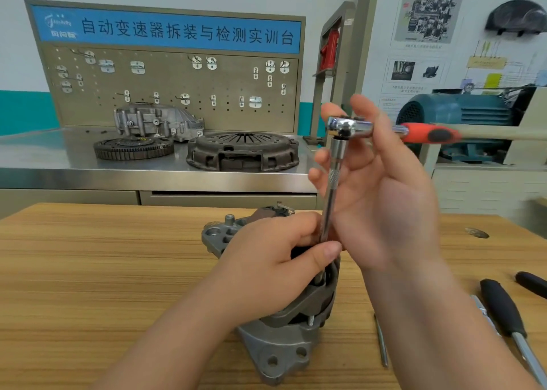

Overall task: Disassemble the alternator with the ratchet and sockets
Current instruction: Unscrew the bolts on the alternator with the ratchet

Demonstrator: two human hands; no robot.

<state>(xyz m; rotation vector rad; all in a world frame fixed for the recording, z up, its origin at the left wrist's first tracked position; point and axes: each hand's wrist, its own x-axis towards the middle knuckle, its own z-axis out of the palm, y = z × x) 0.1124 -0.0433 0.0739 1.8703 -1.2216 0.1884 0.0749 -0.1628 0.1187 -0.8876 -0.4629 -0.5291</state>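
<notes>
The grey alternator (275, 345) stands on the wooden table (88, 271), partly hidden by my left hand (266, 265). That hand rests on its top and pinches the lower end of a chrome extension bar (333, 182) between thumb and fingers. The bar rises upright to the ratchet (350, 127), whose red handle (429, 133) points right. My right hand (384, 200), slightly blurred, holds the ratchet at its head, with the neck passing through the hand and the lower fingers spread loosely behind the bar. The socket end is hidden.
Black-handled screwdrivers (503, 309) and a thin metal tool (381, 342) lie on the table at the right. Behind, a steel bench carries a clutch cover (242, 150), a flywheel (133, 148) and a housing (157, 120) below a pegboard (177, 87).
</notes>
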